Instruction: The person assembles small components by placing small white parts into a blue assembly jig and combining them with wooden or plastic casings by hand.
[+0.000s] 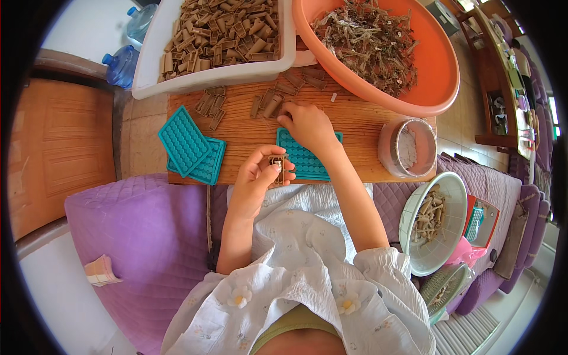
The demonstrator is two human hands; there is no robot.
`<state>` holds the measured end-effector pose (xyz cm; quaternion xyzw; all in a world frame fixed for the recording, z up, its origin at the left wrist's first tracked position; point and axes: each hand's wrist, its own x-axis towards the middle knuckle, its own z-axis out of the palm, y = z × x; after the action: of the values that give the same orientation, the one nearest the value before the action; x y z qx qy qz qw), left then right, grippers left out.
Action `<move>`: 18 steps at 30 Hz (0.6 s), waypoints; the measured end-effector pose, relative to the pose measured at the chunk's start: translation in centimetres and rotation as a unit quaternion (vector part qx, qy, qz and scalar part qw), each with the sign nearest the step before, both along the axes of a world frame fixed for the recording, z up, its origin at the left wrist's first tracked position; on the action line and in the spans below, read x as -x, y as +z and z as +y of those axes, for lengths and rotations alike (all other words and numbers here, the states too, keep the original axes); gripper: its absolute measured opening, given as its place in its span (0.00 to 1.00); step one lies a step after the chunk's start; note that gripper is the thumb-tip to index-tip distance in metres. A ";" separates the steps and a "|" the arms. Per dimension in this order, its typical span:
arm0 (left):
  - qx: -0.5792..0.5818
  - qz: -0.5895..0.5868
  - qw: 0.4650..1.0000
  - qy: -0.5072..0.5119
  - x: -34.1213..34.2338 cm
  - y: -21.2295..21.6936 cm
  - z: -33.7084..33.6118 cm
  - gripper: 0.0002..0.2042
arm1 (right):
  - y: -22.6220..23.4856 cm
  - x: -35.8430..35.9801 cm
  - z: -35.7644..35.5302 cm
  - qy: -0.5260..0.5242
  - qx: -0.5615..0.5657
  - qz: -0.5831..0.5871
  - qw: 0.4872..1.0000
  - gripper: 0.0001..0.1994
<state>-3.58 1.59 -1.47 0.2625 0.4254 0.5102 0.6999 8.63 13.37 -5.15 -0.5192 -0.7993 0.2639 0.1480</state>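
The small brown frame piece [277, 168] sits clamped in my left grip [255, 177], fingers closed on it, held just above the near edge of the wooden desk [361, 124]. My right grip [307, 123] rests on the desk, fingertips pinched together on loose brown pieces [269, 103]. Beneath that hand lies a teal tray [307, 163]; two more teal trays [189, 148] are stacked to the left. Beyond stand a white tub [177, 77] and an orange basin [438, 65].

Grained wood board [361, 127]; matt teal plastic trays [184, 142]; quilted purple cloth [142, 225].
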 end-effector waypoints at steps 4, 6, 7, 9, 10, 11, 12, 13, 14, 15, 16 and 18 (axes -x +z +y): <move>0.013 0.004 1.000 0.008 0.1 0.1 0.0 0.12 | 0.5 -0.5 0.4 -0.023 0.016 0.049 0.998 0.10; 0.011 -0.002 1.000 0.008 0.0 0.0 0.0 0.13 | 1.2 -0.9 0.4 -0.028 0.017 0.089 0.995 0.09; 0.009 -0.008 1.000 0.009 0.0 -0.1 0.0 0.13 | 1.6 -1.1 0.2 -0.058 0.048 0.164 0.984 0.08; 0.006 -0.010 0.999 0.038 -0.5 0.0 0.1 0.14 | 1.8 -1.8 -0.4 -0.088 0.078 0.237 0.964 0.07; 0.002 -0.013 0.998 0.066 -0.7 0.1 0.1 0.15 | 1.7 -2.4 -0.6 -0.114 0.117 0.285 0.944 0.07; 0.002 -0.012 0.998 0.066 -0.7 0.2 0.2 0.15 | 1.7 -2.9 -1.0 -0.140 0.155 0.332 0.920 0.07; -0.008 -0.061 0.994 0.095 -0.8 0.2 0.3 0.15 | 2.1 -3.3 -1.5 -0.139 0.156 0.332 0.920 0.07; -0.019 -0.109 0.986 0.124 -0.9 0.2 0.3 0.16 | 2.7 -3.5 -2.2 -0.138 0.187 0.400 0.887 0.05; -0.018 -0.108 0.986 0.125 -1.1 0.5 0.3 0.16 | 3.0 -3.8 -2.8 -0.137 0.217 0.464 0.848 0.04; -0.026 -0.102 0.984 0.143 -1.3 0.9 0.4 0.16 | 3.0 -4.3 -3.3 -0.138 0.218 0.464 0.848 0.04; -0.034 -0.096 0.982 0.161 -1.5 1.1 0.4 0.16 | 3.0 -4.7 -3.7 -0.141 0.230 0.461 0.846 0.04; -0.049 -0.081 0.981 0.168 -1.8 1.0 0.3 0.16 | 3.0 -5.0 -4.7 -0.143 0.244 0.458 0.843 0.05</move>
<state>-1.78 1.89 -0.49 0.1789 0.3798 0.6602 0.6228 13.67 8.70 -2.13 -0.4674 -0.4672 0.6336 0.4022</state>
